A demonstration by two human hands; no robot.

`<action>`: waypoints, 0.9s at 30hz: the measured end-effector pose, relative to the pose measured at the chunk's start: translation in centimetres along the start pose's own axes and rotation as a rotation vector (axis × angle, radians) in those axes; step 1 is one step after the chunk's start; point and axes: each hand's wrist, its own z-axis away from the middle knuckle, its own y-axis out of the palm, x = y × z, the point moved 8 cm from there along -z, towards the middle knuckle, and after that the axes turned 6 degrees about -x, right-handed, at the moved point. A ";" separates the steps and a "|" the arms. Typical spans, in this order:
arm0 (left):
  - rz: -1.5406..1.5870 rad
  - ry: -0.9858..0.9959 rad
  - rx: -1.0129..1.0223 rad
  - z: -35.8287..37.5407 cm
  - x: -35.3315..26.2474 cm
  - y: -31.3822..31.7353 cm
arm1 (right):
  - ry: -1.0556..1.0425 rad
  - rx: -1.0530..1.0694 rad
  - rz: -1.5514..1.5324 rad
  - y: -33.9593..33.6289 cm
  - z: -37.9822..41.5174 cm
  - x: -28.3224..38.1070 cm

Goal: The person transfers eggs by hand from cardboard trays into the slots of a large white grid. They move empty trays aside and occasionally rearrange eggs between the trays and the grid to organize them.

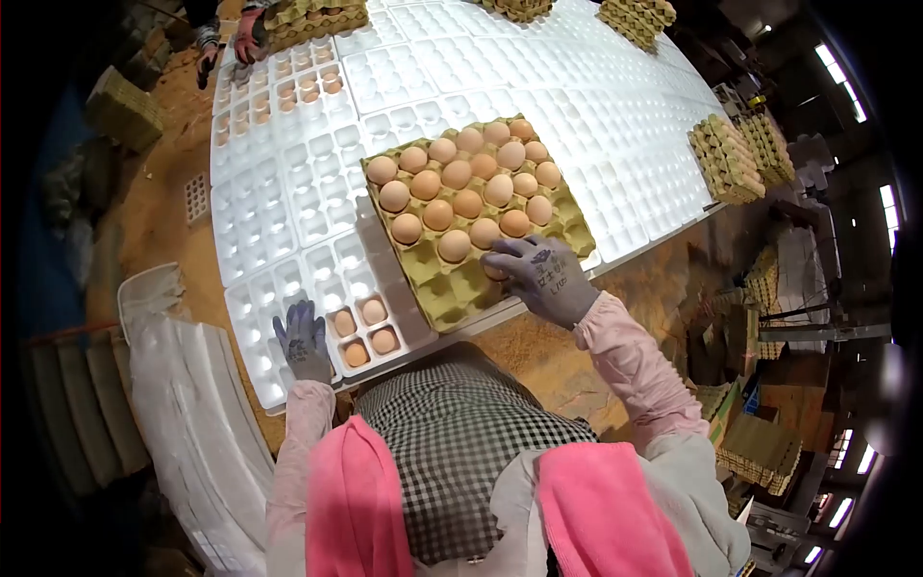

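Note:
A yellowish pulp egg tray (447,293) holding several brown eggs (467,203) lies on the white moulded trays in the middle. At its near edge my gloved right hand (550,279) has its fingers curled over an egg (495,270), partly hidden beneath them. My gloved left hand (304,344) rests over a white tray (260,327) near the table's front left corner. Its fingers are stretched out and nothing shows in them. Just to its right, several eggs (373,310) sit in the cups of a white tray.
More white trays (413,72) cover the table. Stacked pulp trays (726,159) stand at the right edge, with others at the back. At the far left, another person's gloved hand (248,37) is beside a pulp tray. White stacked sheets (197,413) stand on my left.

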 end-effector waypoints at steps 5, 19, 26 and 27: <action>0.393 0.026 -0.052 -8.2 -14.6 -5.7 | 0.202 -0.125 -0.533 -0.3 1.2 -4.1; 1.185 -0.415 0.287 -15.0 -23.9 -0.4 | 0.151 -0.050 -0.733 -0.8 1.6 -10.9; 0.141 0.199 0.445 -13.8 -31.2 1.5 | 0.149 -0.057 -0.365 -2.9 -0.6 -13.8; 0.288 0.158 0.384 -13.8 -29.3 0.7 | 0.173 0.042 -0.168 -1.6 -1.2 -13.3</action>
